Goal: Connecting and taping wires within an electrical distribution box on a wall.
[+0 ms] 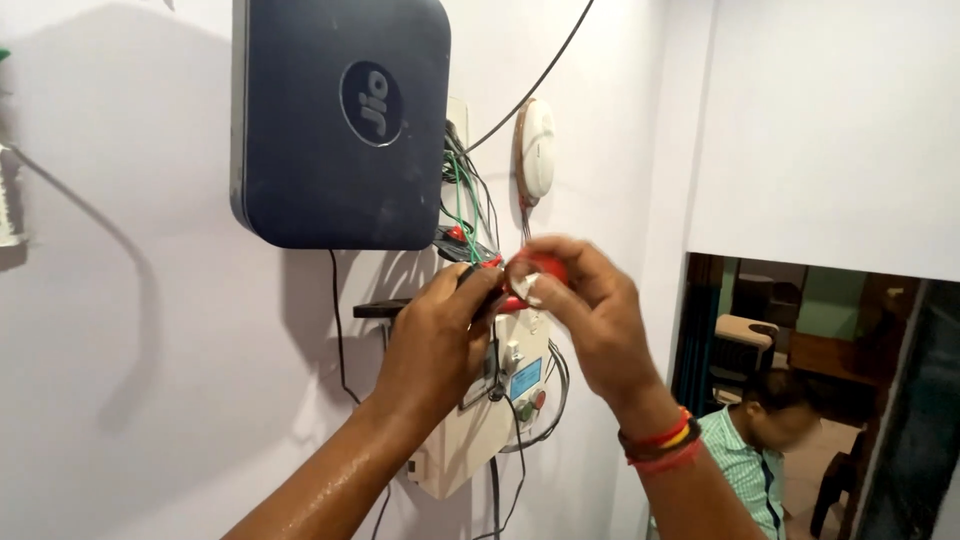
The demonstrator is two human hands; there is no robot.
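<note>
The right hand (585, 305) pinches a small red roll of insulating tape (535, 275); just left of it, touching, the left hand (440, 335) grips red-sleeved wires (490, 265) above the cream wall-mounted control box (480, 410).

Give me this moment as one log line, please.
left hand: grips wires | right hand: pinches red tape roll | site: cream wall box below dark router
</note>
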